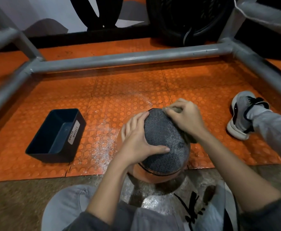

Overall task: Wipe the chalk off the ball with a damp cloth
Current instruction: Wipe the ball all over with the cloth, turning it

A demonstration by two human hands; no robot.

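Observation:
An orange and grey textured ball (163, 140) sits on the floor in front of my knees, its grey panel facing up with a pale chalk haze. My left hand (136, 137) lies spread over the ball's left side, thumb stretched across the grey panel. My right hand (184, 117) grips a bunched greyish cloth (174, 110) against the ball's upper right side; more cloth shows under my wrist. White chalk dust (101, 145) is scattered on the orange mat left of the ball.
A dark bin labelled "waste basket" (56, 135) stands on the orange studded mat (136, 87) to the left. Grey metal tubes (123, 59) frame the mat at the back and sides. My shoe (243, 117) rests at the right. Black tyres stand behind.

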